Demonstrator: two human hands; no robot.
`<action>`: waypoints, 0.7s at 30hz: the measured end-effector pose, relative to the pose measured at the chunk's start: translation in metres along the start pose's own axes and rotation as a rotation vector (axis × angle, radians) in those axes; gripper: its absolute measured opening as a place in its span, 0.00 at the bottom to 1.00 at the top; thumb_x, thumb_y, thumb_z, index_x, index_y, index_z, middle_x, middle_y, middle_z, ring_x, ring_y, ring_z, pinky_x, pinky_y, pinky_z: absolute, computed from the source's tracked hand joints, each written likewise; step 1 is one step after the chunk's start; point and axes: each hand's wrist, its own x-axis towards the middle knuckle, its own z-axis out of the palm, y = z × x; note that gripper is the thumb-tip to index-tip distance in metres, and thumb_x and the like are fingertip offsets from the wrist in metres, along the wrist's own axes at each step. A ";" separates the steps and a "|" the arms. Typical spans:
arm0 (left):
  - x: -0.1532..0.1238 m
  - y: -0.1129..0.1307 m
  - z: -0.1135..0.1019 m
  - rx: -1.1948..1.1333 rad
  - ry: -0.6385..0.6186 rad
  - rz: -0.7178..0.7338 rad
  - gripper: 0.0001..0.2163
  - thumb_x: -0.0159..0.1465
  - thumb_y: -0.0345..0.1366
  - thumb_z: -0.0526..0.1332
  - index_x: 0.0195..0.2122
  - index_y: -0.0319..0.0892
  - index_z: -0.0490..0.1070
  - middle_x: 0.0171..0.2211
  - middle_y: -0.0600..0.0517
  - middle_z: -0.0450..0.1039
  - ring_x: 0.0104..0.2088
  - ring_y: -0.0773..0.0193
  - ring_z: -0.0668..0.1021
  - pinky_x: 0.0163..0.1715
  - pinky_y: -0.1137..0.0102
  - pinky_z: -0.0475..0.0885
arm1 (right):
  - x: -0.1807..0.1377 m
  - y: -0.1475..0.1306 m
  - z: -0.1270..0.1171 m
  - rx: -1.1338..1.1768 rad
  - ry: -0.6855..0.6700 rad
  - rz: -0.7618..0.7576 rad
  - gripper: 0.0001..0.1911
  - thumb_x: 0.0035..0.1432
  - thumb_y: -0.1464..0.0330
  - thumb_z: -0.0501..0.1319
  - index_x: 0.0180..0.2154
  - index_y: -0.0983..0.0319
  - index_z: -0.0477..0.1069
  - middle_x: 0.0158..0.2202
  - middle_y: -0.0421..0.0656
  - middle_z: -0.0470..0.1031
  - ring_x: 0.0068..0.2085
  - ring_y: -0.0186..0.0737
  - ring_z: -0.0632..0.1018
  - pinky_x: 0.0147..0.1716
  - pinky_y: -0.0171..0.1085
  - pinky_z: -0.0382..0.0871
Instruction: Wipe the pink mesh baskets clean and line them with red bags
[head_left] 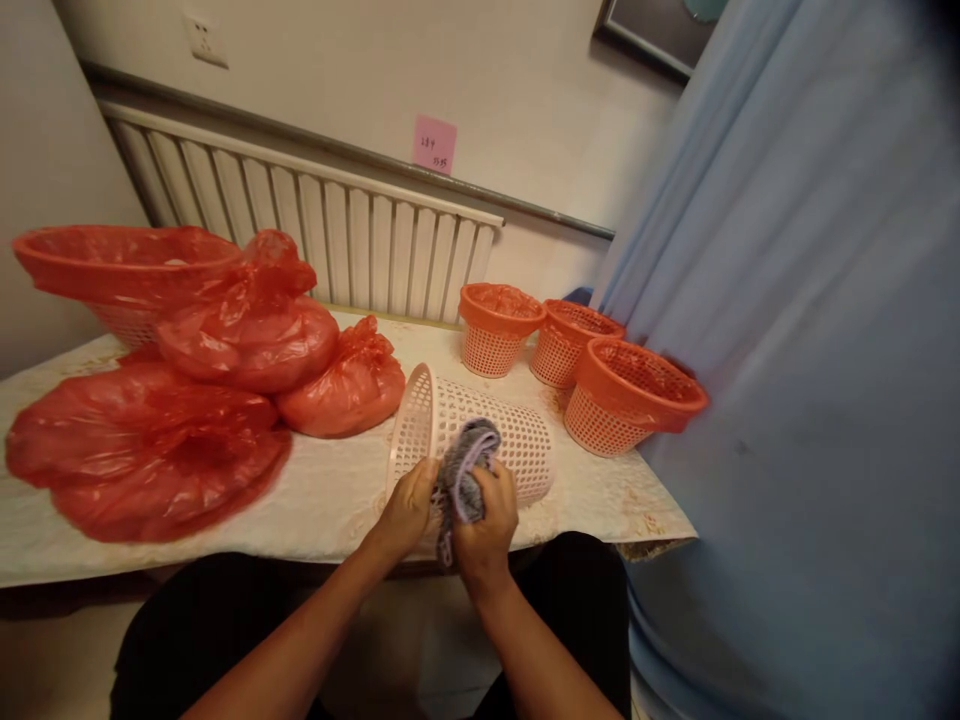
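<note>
A pale pink perforated plastic wastebasket lies on its side on the table, its open mouth facing left. At the near edge of its mouth, my left hand is closed on the rim, with the fingertips partly hidden. My right hand is wrapped round a bunched grey cloth with a lilac edge. The cloth lies against the near side of the basket, just right of my left hand, and its lower end hangs down.
Three baskets lined with red bags, a left one, a middle one and a right one, stand at the right. Red plastic bags and a larger lined basket crowd the left. A radiator and blue curtain border the table.
</note>
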 end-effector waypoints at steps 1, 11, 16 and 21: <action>-0.002 -0.001 0.000 0.004 -0.003 0.034 0.21 0.67 0.49 0.45 0.32 0.41 0.69 0.31 0.48 0.74 0.34 0.57 0.75 0.43 0.61 0.72 | 0.003 -0.010 0.004 0.037 -0.019 -0.033 0.14 0.58 0.70 0.59 0.47 0.60 0.71 0.48 0.49 0.69 0.49 0.46 0.71 0.48 0.47 0.68; -0.034 -0.033 0.002 0.052 -0.111 0.100 0.20 0.69 0.45 0.44 0.41 0.40 0.71 0.39 0.44 0.76 0.42 0.55 0.76 0.49 0.60 0.70 | 0.063 -0.022 0.021 -0.003 -0.058 -0.004 0.13 0.56 0.72 0.61 0.44 0.60 0.73 0.46 0.48 0.71 0.47 0.44 0.70 0.48 0.44 0.66; -0.038 -0.032 0.000 0.003 -0.197 0.090 0.21 0.70 0.46 0.43 0.46 0.40 0.71 0.43 0.44 0.76 0.46 0.54 0.75 0.56 0.58 0.65 | 0.060 -0.021 0.019 -0.014 -0.069 -0.012 0.12 0.56 0.73 0.60 0.43 0.61 0.73 0.46 0.47 0.72 0.47 0.44 0.70 0.49 0.44 0.66; -0.017 -0.005 0.003 -0.040 -0.091 0.030 0.22 0.70 0.48 0.43 0.45 0.39 0.71 0.43 0.44 0.75 0.44 0.56 0.75 0.52 0.61 0.67 | 0.050 -0.021 0.016 -0.002 -0.083 -0.008 0.12 0.57 0.74 0.59 0.44 0.61 0.73 0.47 0.48 0.71 0.47 0.44 0.70 0.49 0.44 0.66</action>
